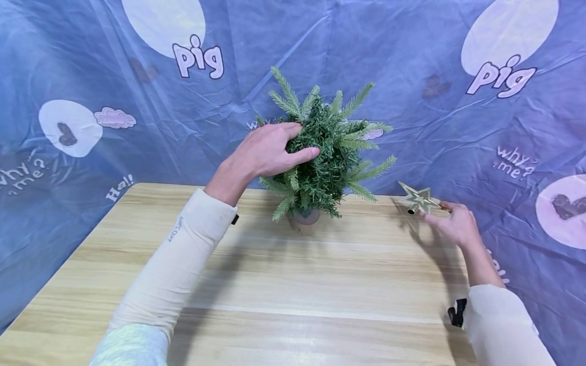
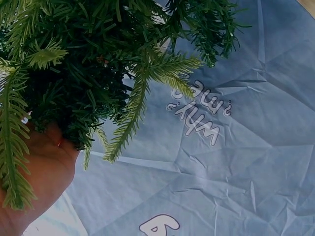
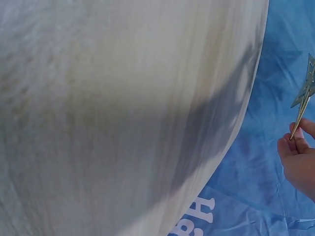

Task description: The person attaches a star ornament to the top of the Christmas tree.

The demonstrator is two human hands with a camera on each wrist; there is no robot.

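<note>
1. Nearest: two forearms in cream sleeves (image 1: 178, 264) reach out over a light wooden bench (image 1: 293, 295).
2. Right hand (image 1: 450, 223), at the bench's right rear edge: the grip pinches a gold star topper (image 1: 418, 199) between thumb and fingertips. The right wrist view shows the star (image 3: 306, 91) edge-on, with fingertips (image 3: 295, 142) closed on its lower end.
3. The star sits raised just above the bench surface, right of the tree and apart from it.
4. Mid bench, toward the rear: a small artificial fir tree (image 1: 327, 152) stands upright in a small greyish pot (image 1: 304, 219).
5. Left hand (image 1: 270, 150): the grip is loosely clasped on the tree's upper left side, fingers sunk among the needles, thumb laid across the front. The left wrist view shows the palm (image 2: 34, 182) against the green branches (image 2: 88, 73).
6. Farthest: a creased blue cloth backdrop (image 1: 412, 61) with pale ovals, printed "pig" (image 1: 199, 58) and "why me?" (image 1: 515, 162), hangs behind and around the bench.
</note>
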